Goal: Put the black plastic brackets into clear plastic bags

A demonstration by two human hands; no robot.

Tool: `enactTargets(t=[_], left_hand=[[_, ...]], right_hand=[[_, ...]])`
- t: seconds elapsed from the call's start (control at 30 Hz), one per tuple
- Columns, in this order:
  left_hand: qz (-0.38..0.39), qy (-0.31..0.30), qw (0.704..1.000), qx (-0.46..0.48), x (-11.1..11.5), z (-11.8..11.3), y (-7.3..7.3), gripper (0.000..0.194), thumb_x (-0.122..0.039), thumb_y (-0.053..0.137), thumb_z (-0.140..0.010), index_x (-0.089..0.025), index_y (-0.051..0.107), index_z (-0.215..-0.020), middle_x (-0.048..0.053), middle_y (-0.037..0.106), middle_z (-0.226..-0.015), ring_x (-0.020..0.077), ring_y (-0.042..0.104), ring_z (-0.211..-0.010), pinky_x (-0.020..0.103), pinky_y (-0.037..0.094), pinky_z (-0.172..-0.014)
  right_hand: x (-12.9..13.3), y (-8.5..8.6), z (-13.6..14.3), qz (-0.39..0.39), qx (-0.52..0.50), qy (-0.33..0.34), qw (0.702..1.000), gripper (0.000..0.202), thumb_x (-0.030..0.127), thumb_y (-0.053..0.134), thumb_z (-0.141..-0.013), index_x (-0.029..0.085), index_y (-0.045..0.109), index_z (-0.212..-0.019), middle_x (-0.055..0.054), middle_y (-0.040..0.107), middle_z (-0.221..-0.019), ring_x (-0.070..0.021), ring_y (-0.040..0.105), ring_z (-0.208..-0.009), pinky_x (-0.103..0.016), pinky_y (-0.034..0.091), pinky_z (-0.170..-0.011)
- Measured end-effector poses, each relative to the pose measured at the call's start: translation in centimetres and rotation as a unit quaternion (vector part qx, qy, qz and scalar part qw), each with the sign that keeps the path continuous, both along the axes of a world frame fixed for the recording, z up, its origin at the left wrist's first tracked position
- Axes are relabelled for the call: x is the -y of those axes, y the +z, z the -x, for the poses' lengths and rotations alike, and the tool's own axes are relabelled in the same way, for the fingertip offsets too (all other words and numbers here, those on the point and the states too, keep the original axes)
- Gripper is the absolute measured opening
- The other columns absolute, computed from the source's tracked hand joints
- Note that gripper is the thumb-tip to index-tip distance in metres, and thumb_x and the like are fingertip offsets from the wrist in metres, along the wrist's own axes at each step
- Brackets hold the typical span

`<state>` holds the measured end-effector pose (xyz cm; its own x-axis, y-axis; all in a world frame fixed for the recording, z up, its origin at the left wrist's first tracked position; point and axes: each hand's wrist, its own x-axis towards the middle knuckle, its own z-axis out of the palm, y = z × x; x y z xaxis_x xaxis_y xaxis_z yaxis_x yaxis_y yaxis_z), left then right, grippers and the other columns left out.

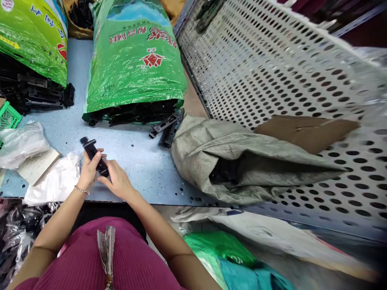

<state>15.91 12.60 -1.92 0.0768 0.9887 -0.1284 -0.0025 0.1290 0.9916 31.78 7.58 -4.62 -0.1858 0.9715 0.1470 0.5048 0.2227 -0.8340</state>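
A black plastic part (93, 150), long and narrow with a flange near its far end, is held between both hands over the blue table (142, 161). My left hand (90, 168) is closed round its middle, the thumb on top. Around the lower end of the same part, my right hand (117, 177) is closed too; some of its fingers are hidden. Beyond the hands lies a green printed sack (133, 80) with black parts showing at its mouth. Two loose black parts (167, 128) rest at its right corner.
On the right, a grey sack (205, 149) with black pieces inside leans near a perforated white panel (272, 80). At left are clear plastic bags (57, 181), a flat board (38, 165), a green basket (9, 114) and another green-yellow sack (36, 36) with black parts.
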Motion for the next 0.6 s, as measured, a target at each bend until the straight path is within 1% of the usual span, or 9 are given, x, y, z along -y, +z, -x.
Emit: enactTargets(t=[0.03, 0.07, 0.1, 0.17, 0.23, 0.33, 0.4, 0.5, 0.6], left_hand=[[0.034, 0.000, 0.999, 0.040, 0.5, 0.2, 0.7, 0.049, -0.060, 0.060, -0.092, -0.020, 0.057, -0.122, 0.010, 0.068, -0.107, 0.0190, 0.070, -0.088, 0.032, 0.058, -0.078], [0.061, -0.011, 0.996, 0.064, 0.9, 0.5, 1.4, 0.046, -0.061, 0.062, -0.091, -0.019, 0.061, -0.111, 0.005, 0.067, -0.090, 0.0149, 0.066, -0.074, 0.027, 0.055, -0.068], [0.080, -0.032, 0.993, 0.077, 1.3, 0.7, 2.0, 0.044, -0.060, 0.066, -0.089, -0.018, 0.064, -0.103, 0.002, 0.063, -0.079, 0.0120, 0.061, -0.066, 0.024, 0.052, -0.061], [0.107, -0.089, 0.986, 0.091, 1.8, 0.9, 2.8, 0.043, -0.058, 0.072, -0.085, -0.017, 0.065, -0.097, 0.000, 0.062, -0.075, 0.0095, 0.056, -0.060, 0.021, 0.047, -0.055], [0.120, -0.111, 0.982, 0.098, 2.1, 0.6, 3.0, 0.043, -0.058, 0.075, -0.082, -0.018, 0.065, -0.096, 0.001, 0.064, -0.080, 0.0090, 0.056, -0.060, 0.021, 0.046, -0.054], [0.110, -0.073, 0.987, 0.094, 2.0, -0.3, 2.5, 0.044, -0.058, 0.076, -0.081, -0.019, 0.063, -0.095, 0.000, 0.064, -0.081, 0.0087, 0.055, -0.057, 0.022, 0.044, -0.050], [0.107, -0.046, 0.988, 0.099, 1.7, -0.7, 2.1, 0.045, -0.059, 0.075, -0.081, -0.018, 0.062, -0.094, 0.000, 0.063, -0.078, 0.0089, 0.055, -0.056, 0.022, 0.044, -0.050], [0.136, -0.027, 0.983, 0.122, 1.0, -0.6, 1.6, 0.048, -0.062, 0.071, -0.083, -0.019, 0.060, -0.098, -0.001, 0.062, -0.073, 0.0098, 0.057, -0.055, 0.023, 0.045, -0.051], [0.137, 0.002, 0.985, 0.107, 0.5, -0.4, 0.5, 0.058, -0.064, 0.073, -0.082, -0.022, 0.051, -0.117, -0.003, 0.063, -0.074, 0.0128, 0.063, -0.058, 0.025, 0.051, -0.057]], right_hand=[[0.3, 0.9, 0.1, 0.002, -0.030, 0.038, 0.999, 0.042, 0.055, 0.049, -0.103, 0.025, 0.055, -0.131, -0.010, 0.067, -0.107, -0.0262, 0.065, -0.098, -0.040, 0.052, -0.087], [0.3, 1.7, 0.0, 0.003, -0.052, 0.046, 0.998, 0.041, 0.057, 0.042, -0.105, 0.025, 0.056, -0.128, -0.008, 0.068, -0.101, -0.0240, 0.065, -0.092, -0.038, 0.052, -0.084], [0.0, 2.5, -0.2, -0.004, -0.062, 0.028, 0.998, 0.043, 0.059, 0.036, -0.106, 0.026, 0.058, -0.123, -0.007, 0.067, -0.097, -0.0227, 0.065, -0.088, -0.037, 0.051, -0.083], [-1.6, 3.8, -0.7, -0.039, -0.044, -0.036, 0.998, 0.052, 0.068, 0.031, -0.103, 0.025, 0.060, -0.108, -0.008, 0.065, -0.094, -0.0232, 0.063, -0.089, -0.038, 0.049, -0.085], [-3.5, 4.4, -1.0, -0.055, -0.026, -0.067, 0.996, 0.059, 0.075, 0.031, -0.100, 0.024, 0.058, -0.094, -0.008, 0.063, -0.089, -0.0241, 0.060, -0.089, -0.038, 0.047, -0.086], [-4.9, 4.1, -0.4, 0.043, -0.088, -0.045, 0.994, 0.063, 0.073, 0.019, -0.102, 0.024, 0.050, -0.079, -0.003, 0.054, -0.071, -0.0198, 0.056, -0.072, -0.034, 0.046, -0.072], [-3.9, 3.5, 0.1, 0.079, -0.114, -0.017, 0.990, 0.063, 0.069, 0.014, -0.104, 0.024, 0.049, -0.076, -0.002, 0.052, -0.068, -0.0183, 0.053, -0.067, -0.033, 0.044, -0.068], [-0.3, 2.5, 0.8, 0.000, -0.026, 0.027, 0.999, 0.057, 0.068, 0.029, -0.103, 0.023, 0.055, -0.079, -0.006, 0.059, -0.078, -0.0212, 0.056, -0.078, -0.035, 0.045, -0.076], [1.7, 1.8, 0.7, -0.045, 0.064, 0.075, 0.994, 0.049, 0.059, 0.036, -0.105, 0.023, 0.059, -0.081, -0.008, 0.063, -0.081, -0.0226, 0.058, -0.081, -0.035, 0.044, -0.078]])
